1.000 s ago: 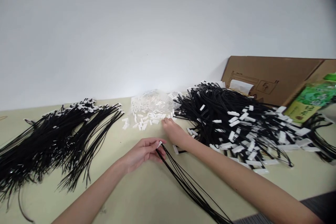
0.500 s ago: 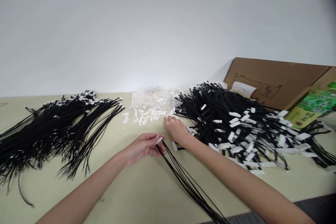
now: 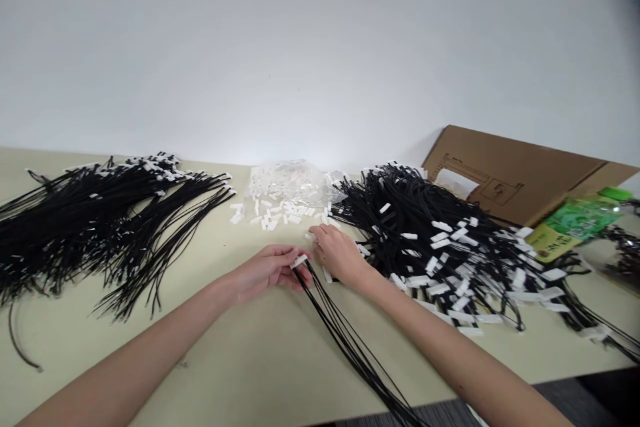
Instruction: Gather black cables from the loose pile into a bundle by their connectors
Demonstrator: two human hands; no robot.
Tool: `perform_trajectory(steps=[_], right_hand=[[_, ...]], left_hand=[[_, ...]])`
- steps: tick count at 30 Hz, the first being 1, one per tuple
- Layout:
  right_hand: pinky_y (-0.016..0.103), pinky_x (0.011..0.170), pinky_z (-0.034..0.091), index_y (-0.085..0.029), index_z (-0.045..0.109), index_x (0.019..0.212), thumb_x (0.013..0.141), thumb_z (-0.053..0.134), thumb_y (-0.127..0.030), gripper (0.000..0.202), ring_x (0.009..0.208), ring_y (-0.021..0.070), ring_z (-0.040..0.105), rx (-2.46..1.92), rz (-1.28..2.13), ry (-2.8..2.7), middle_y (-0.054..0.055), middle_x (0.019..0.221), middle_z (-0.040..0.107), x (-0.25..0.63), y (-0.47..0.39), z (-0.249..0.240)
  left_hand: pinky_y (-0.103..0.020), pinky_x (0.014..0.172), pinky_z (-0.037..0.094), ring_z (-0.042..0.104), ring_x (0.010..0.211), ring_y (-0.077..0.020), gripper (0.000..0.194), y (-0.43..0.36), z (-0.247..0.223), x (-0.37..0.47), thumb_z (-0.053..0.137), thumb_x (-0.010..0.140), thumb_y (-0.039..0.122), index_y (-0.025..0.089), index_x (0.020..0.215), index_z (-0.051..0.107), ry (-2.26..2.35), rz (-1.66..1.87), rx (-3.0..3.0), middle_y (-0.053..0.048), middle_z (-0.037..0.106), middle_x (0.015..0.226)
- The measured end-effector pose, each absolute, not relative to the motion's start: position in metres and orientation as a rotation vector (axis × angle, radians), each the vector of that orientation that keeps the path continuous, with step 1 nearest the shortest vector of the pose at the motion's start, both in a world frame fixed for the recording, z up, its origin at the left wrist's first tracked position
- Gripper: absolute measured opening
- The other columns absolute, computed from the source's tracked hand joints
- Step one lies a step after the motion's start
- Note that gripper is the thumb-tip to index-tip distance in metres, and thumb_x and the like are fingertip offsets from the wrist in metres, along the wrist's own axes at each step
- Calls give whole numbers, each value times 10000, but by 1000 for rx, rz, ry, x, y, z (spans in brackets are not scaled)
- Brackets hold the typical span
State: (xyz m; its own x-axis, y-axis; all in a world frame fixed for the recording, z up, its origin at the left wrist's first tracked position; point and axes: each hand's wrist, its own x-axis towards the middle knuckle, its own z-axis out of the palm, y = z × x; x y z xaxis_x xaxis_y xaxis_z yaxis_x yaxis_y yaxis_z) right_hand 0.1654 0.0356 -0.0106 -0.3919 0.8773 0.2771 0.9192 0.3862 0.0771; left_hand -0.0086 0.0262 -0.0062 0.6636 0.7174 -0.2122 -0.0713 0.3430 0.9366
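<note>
My left hand (image 3: 265, 273) is closed around the end of a bundle of thin black cables (image 3: 336, 323). A white connector (image 3: 299, 261) shows at the bundle's tip, between thumb and fingers, and the cables trail down past the table's near edge. Just beyond it, my right hand (image 3: 339, 253) is pinched, with a small white piece (image 3: 309, 235) at its fingertips. Loose white connector pieces (image 3: 270, 220) are scattered in front of a clear plastic bag (image 3: 290, 180) that holds more of them.
A heap of black cables (image 3: 95, 227) lies at left. Another large pile (image 3: 400, 213), with white tags, is at right, close to my right forearm. Behind it a cardboard box (image 3: 520, 177) leans against the wall, beside a green and yellow package (image 3: 575, 223).
My right hand has drawn back slightly from the scattered white pieces toward my left hand. The left hand still holds the cables, the white connector now more visible. The view has shifted a little.
</note>
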Motion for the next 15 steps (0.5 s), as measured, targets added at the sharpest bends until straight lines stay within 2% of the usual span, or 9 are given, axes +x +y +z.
perform_trajectory(steps=[3,9,15], right_hand=[[243,747,426,-157,478,1073,836,438,-149,240,886,153,531,-1473,-172,-2403,53,916,566,173,21,-9],[246,700,427,-152,552,925,818,469,-141,136,779,135,532,-1090,168,-2166,51,852,554,181,7,-15],[247,656,450,-141,522,1068,827,439,-153,255,714,125,532,-1058,387,-2132,41,796,562,182,0,-17]], left_hand=[[-330,697,476,626,722,-203,316,27,-7,-9,493,802,386,126,962,578,668,574,1112,-94,649,768],[-312,679,483,624,706,-195,341,27,-8,-9,460,814,415,123,929,592,681,579,1125,-96,649,738],[-279,611,493,607,649,-170,266,26,-10,-4,485,818,332,114,921,597,710,576,1138,-72,624,680]])
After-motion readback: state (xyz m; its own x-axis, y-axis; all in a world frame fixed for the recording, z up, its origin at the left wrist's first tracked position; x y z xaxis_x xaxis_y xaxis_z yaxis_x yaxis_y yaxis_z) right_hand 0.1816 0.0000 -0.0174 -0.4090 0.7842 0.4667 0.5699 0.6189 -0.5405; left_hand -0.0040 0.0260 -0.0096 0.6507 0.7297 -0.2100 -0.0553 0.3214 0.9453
